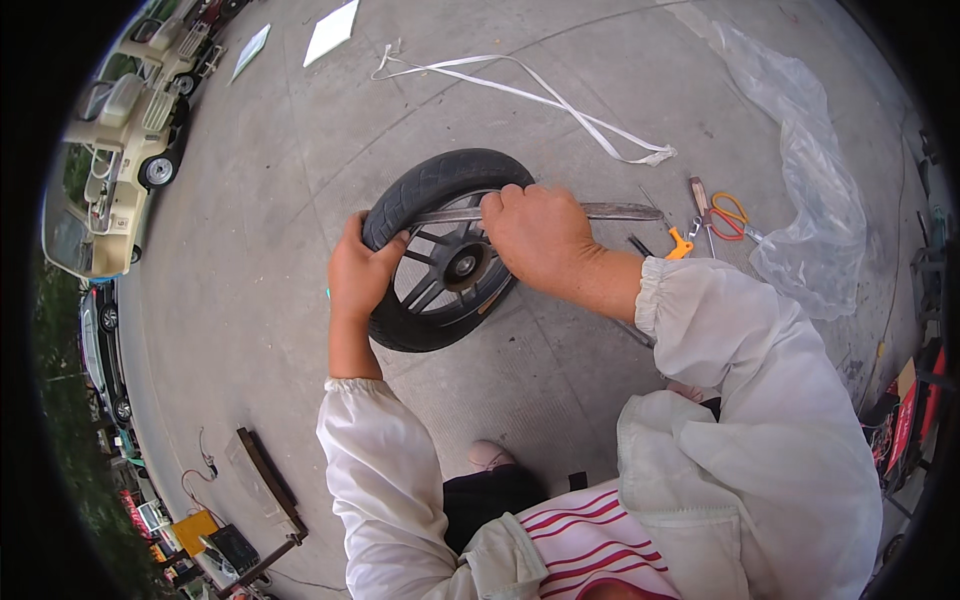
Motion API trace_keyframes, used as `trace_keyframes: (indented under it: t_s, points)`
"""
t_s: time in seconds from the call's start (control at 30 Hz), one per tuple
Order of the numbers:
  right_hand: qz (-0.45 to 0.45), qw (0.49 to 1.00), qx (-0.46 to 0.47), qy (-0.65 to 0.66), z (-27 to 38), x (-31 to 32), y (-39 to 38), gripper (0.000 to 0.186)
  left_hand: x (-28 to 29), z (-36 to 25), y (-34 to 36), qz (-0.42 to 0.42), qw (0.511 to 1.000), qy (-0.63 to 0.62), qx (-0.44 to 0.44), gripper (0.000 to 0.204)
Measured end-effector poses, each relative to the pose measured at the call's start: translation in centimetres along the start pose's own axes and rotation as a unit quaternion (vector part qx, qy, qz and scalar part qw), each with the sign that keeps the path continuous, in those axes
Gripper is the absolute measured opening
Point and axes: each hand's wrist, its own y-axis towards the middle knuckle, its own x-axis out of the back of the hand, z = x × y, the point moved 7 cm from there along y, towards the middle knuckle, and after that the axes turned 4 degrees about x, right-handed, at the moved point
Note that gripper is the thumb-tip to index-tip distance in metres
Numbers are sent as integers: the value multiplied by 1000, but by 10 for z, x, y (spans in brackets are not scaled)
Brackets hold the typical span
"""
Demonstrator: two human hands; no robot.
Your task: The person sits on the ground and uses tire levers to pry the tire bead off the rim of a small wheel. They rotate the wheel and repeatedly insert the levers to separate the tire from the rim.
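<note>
A small black tyre (430,177) on a spoked black wheel (460,265) is held tilted above the concrete. My left hand (362,265) grips the tyre's left side, thumb on the sidewall. A long flat metal bar (625,210) lies across the upper part of the wheel, its left end at the tyre's bead. My right hand (540,228) is closed around this bar over the right part of the rim. Right of the wheel are orange-handled scissors (730,212), a screwdriver (698,197) and an orange-handled tool (678,240) on the ground.
Crumpled clear plastic (810,190) runs along the right. A white strap (560,105) and flat white panels (330,30) lie ahead. Cream carts (118,180) and a car (105,350) line the left edge. A dark metal-framed object (262,475) with wires lies lower left. My feet (490,455) are below.
</note>
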Motion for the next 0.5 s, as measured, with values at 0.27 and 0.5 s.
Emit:
trace_keyframes:
  t_s: [0.27, 0.5]
  points:
    - [-108, 977, -75, 166, -4, -43, -15, 21, 2, 6, 4, -16, 1000, 8, 7, 52]
    - [-79, 929, -149, 328, 0, -92, -24, 22, 1, 7, 3, -25, 1000, 14, -7, 55]
